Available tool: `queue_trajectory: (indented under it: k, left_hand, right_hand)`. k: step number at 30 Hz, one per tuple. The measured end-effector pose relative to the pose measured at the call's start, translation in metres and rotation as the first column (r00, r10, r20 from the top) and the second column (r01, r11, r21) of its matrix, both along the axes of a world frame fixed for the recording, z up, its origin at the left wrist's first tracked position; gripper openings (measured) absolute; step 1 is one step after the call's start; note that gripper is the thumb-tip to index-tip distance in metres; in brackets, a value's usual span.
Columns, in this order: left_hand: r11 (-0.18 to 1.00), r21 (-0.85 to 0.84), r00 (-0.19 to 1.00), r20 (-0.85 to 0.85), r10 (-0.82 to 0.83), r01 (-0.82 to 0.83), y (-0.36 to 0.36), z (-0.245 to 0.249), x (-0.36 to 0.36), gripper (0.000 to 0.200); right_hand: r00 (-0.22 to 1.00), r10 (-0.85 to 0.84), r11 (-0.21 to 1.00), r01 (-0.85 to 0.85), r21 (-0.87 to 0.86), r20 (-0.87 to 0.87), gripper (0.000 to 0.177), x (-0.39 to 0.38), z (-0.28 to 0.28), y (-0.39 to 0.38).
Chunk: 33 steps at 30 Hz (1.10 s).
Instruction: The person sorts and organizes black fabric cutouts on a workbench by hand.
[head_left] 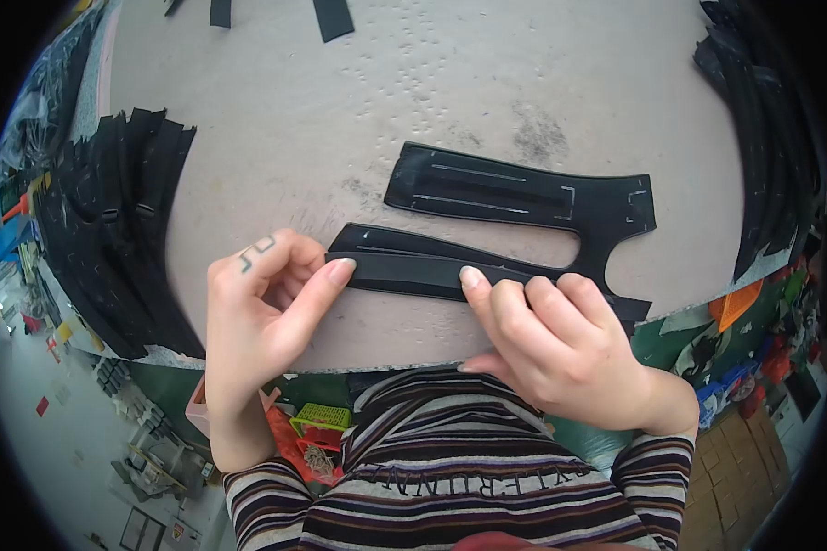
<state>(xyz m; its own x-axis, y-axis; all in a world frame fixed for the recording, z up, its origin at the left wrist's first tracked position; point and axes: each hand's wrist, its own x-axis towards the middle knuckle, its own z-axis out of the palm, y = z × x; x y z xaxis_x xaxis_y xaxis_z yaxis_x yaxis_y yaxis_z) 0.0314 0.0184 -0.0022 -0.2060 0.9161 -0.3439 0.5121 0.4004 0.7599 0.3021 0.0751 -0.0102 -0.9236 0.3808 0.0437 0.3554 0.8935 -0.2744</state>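
Observation:
A black fabric piece (487, 188) with two long arms and white chalk-like marks lies flat on the table. Along its nearer arm runs a narrow black strip (404, 273), laid lengthwise on top. My left hand (265, 298) pinches the strip's left end between thumb and curled fingers. Farther right, my right hand (551, 340) has its fingers curled, one fingertip pressing on the strip; the strip's middle part passes behind this hand. Its right end shows beyond the knuckles.
Stacks of black fabric pieces lie at the left (124, 220) and the right (767, 156) of the table (276, 92). More dark strips (334, 18) lie at the far edge. Below the near edge are a green basket (322, 418) and brown cardboard (730, 468).

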Motion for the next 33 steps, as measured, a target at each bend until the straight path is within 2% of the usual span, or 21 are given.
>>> queue_trajectory:
  k: [3, 8, 9, 11, 14, 15, 17, 18, 19, 22, 23, 25, 27, 28, 29, 31, 33]
  left_hand:
    - [0.998, -0.030, 0.998, 0.033, -0.057, 0.058, 0.004, -0.001, -0.005, 0.019]
    - [0.996, -0.052, 0.996, 0.046, -0.074, 0.077, 0.008, -0.002, -0.007, 0.020]
    - [0.993, -0.014, 0.993, -0.042, -0.114, 0.114, 0.008, -0.002, -0.005, 0.021]
    - [0.979, 0.049, 0.957, -0.225, -0.182, 0.198, 0.008, -0.001, -0.004, 0.024]
    - [0.993, 0.051, 0.843, -0.535, -0.061, 0.105, -0.017, 0.007, -0.008, 0.022]
    - [0.963, 0.173, 0.843, -0.530, -0.087, 0.208, -0.024, 0.003, -0.008, 0.021]
    - [0.830, 0.400, 0.842, -0.519, -0.144, 0.388, -0.044, -0.009, -0.005, 0.021]
    - [0.837, 0.257, 0.781, -0.559, -0.279, 0.483, -0.055, -0.009, 0.001, 0.019]
    - [0.877, 0.182, 0.757, -0.599, -0.260, 0.445, -0.056, -0.016, 0.011, 0.016]
    - [0.857, 0.164, 0.718, -0.634, -0.287, 0.488, -0.055, -0.015, 0.002, 0.015]
    - [0.852, 0.169, 0.718, -0.631, -0.293, 0.496, -0.054, -0.014, 0.001, 0.014]
    - [0.835, 0.194, 0.709, -0.645, -0.287, 0.514, -0.047, -0.017, 0.001, 0.012]
    - [0.827, 0.202, 0.694, -0.664, -0.278, 0.524, -0.050, -0.018, 0.004, 0.009]
    - [0.824, 0.205, 0.674, -0.691, -0.259, 0.527, -0.050, -0.018, 0.007, 0.007]
    - [0.819, 0.196, 0.633, -0.736, -0.241, 0.540, -0.051, -0.015, 0.011, 0.018]
    - [0.794, 0.060, 0.440, -0.857, -0.270, 0.604, -0.042, -0.001, 0.029, 0.036]
    - [0.786, 0.014, 0.435, -0.839, -0.327, 0.618, -0.037, 0.001, 0.027, 0.039]
  right_hand:
    - [0.999, 0.010, 0.999, -0.008, -0.037, 0.036, 0.071, -0.003, 0.002, 0.003]
    - [0.986, 0.013, 0.996, 0.002, -0.086, 0.166, 0.072, -0.021, 0.010, 0.005]
    - [0.984, 0.005, 0.994, 0.014, -0.106, 0.176, 0.072, -0.027, 0.011, 0.006]
    - [0.983, -0.041, 0.999, 0.044, -0.013, 0.178, 0.074, -0.038, 0.005, 0.003]
    - [0.976, -0.093, 0.994, 0.079, 0.076, 0.197, 0.075, -0.052, 0.003, -0.001]
    - [0.972, -0.110, 0.991, 0.093, 0.092, 0.210, 0.075, -0.054, 0.003, -0.003]
    - [0.970, -0.110, 0.989, 0.084, 0.124, 0.216, 0.073, -0.057, 0.000, -0.004]
    - [0.969, -0.119, 0.989, 0.095, 0.117, 0.215, 0.073, -0.058, 0.001, -0.004]
    - [0.969, -0.126, 0.988, 0.103, 0.115, 0.213, 0.073, -0.059, 0.002, -0.004]
    - [0.987, -0.109, 0.994, 0.110, -0.001, 0.120, 0.054, -0.048, 0.001, -0.004]
    - [0.985, -0.137, 0.991, 0.137, 0.008, 0.109, 0.052, -0.038, 0.005, -0.006]
    - [0.975, -0.204, 0.979, 0.201, 0.042, 0.092, 0.050, -0.013, 0.012, -0.012]
    - [0.942, -0.330, 0.926, 0.311, 0.215, 0.055, 0.050, 0.011, 0.008, -0.031]
    - [0.940, -0.333, 0.927, 0.313, 0.209, 0.073, 0.050, 0.016, 0.003, -0.036]
    - [0.938, -0.336, 0.929, 0.315, 0.196, 0.089, 0.050, 0.017, 0.001, -0.039]
    - [0.923, -0.381, 0.914, 0.369, 0.168, 0.046, 0.049, 0.010, 0.001, -0.038]
    - [0.920, -0.390, 0.908, 0.380, 0.175, 0.026, 0.047, 0.015, -0.003, -0.038]
